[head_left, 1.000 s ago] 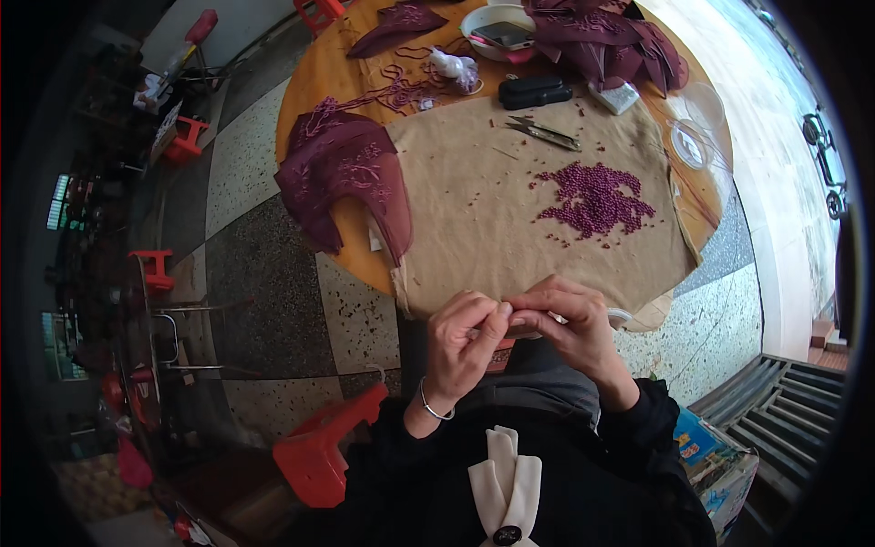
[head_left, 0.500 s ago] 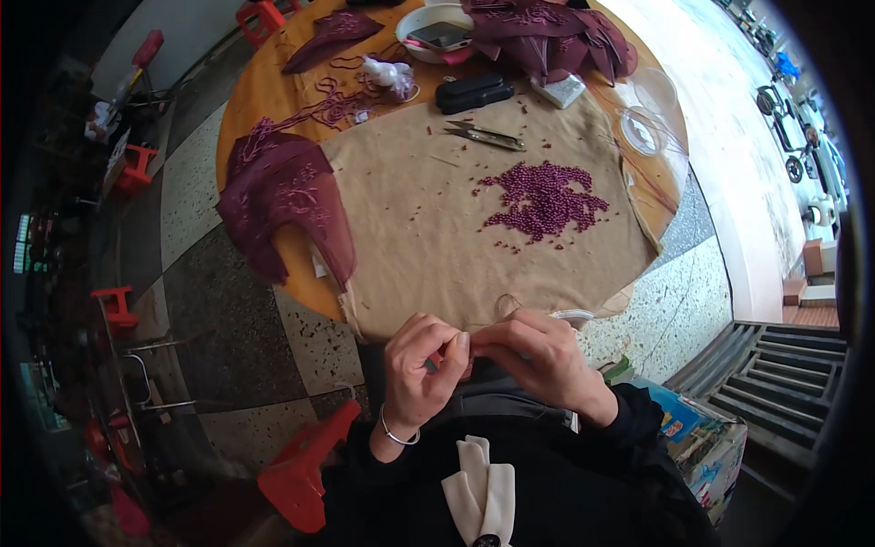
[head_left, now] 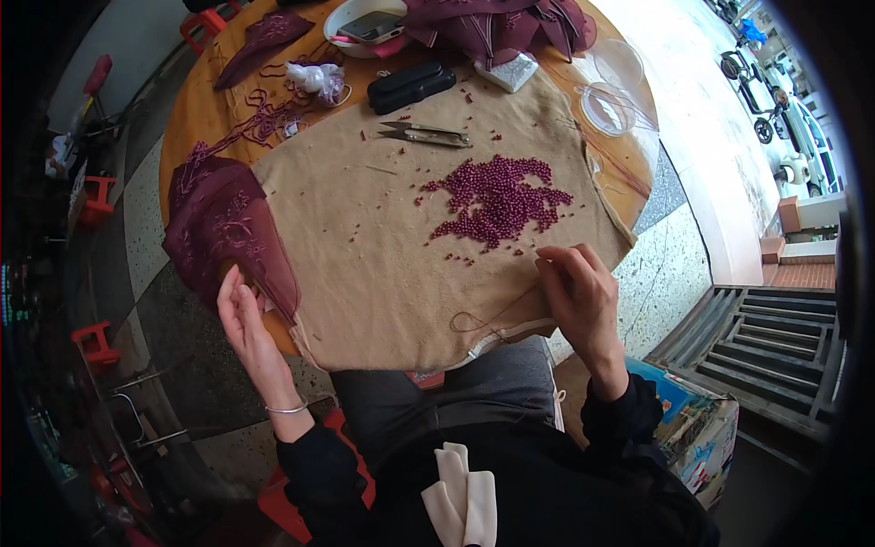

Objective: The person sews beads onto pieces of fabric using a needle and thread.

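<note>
My left hand (head_left: pixel 246 324) reaches to the burgundy embroidered fabric (head_left: pixel 232 219) at the table's left edge. Its fingers are stretched out against the near side of the cloth, and no grip on it shows. Over the right front of the tan cloth (head_left: pixel 355 292), my right hand (head_left: pixel 583 296) is closed in a pinch. A thin brown thread (head_left: pixel 497 316) runs from those fingers to a loop lying on the cloth; any needle is too small to make out. Beyond this hand lies a loose pile of purple-red beads (head_left: pixel 501 201).
Thread snips (head_left: pixel 424 136), a black case (head_left: pixel 410 87) and a white packet (head_left: pixel 507 73) lie behind the beads. A white basin (head_left: pixel 342 20) holds a phone (head_left: pixel 372 27). More burgundy fabric (head_left: pixel 510 25), tangled purple thread (head_left: pixel 251 123) and a clear round container (head_left: pixel 606 109) surround the cloth.
My hands have parted from close together at the table's front edge. The left has moved left to the burgundy fabric, the right has moved up and right over the tan cloth.
</note>
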`<state>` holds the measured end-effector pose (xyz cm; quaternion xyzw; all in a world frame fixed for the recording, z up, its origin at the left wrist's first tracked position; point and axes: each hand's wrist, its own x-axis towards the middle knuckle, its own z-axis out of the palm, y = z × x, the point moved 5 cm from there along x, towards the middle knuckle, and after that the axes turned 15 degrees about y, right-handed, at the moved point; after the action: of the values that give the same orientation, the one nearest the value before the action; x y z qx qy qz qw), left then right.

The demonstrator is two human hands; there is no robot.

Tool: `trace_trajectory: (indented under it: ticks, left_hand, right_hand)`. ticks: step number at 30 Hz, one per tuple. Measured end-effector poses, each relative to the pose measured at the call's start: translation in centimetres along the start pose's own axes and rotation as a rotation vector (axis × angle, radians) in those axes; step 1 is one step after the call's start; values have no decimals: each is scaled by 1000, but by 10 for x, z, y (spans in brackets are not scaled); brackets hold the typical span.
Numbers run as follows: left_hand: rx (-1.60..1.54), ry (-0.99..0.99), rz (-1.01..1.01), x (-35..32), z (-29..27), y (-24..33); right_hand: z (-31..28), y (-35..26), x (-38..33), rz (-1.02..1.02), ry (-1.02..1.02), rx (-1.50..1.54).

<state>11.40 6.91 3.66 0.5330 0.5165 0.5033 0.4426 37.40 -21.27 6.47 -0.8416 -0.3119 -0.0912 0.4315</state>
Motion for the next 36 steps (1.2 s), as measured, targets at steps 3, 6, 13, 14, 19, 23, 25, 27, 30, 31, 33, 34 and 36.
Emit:
trace_trajectory:
  ticks: [3, 6, 13, 14, 19, 23, 25, 27, 30, 31, 33, 34, 36]
  left_hand:
    - [-3, -29, -7, 5, 4, 0]
    - [1, -27, -10, 12, 5, -3]
    - [-46, -1, -30, 14, 10, -14]
    - [-41, 1, -10, 14, 10, -17]
    - [-16, 21, 67, 7, 16, -15]
    - [16, 23, 93, 5, 17, -13]
    - [29, 19, 105, 4, 17, -12]
    - [32, 20, 103, 4, 17, -13]
    - [38, 19, 106, 5, 15, -14]
    - [37, 19, 106, 5, 15, -14]
    - [44, 19, 112, 5, 16, -13]
    - [44, 19, 112, 5, 16, -13]
    - [46, 22, 114, 5, 15, -14]
  right_hand:
    - [-3, 8, 5, -34, 57, -3]
    - [-7, 18, 9, -4, 102, -19]
    - [-22, 36, 17, 77, 184, -57]
    - [-24, 39, 18, 90, 200, -69]
    - [-25, 43, 23, 74, 205, -70]
    - [-23, 48, 25, 102, 226, -87]
    - [-21, 49, 28, 103, 224, -82]
    - [-20, 49, 30, 103, 220, -73]
    - [-17, 47, 33, 86, 197, -45]
    - [-17, 47, 34, 96, 198, -39]
    - [-16, 49, 34, 106, 198, -33]
    - [-15, 51, 33, 113, 198, -27]
    - [-14, 51, 34, 120, 198, -21]
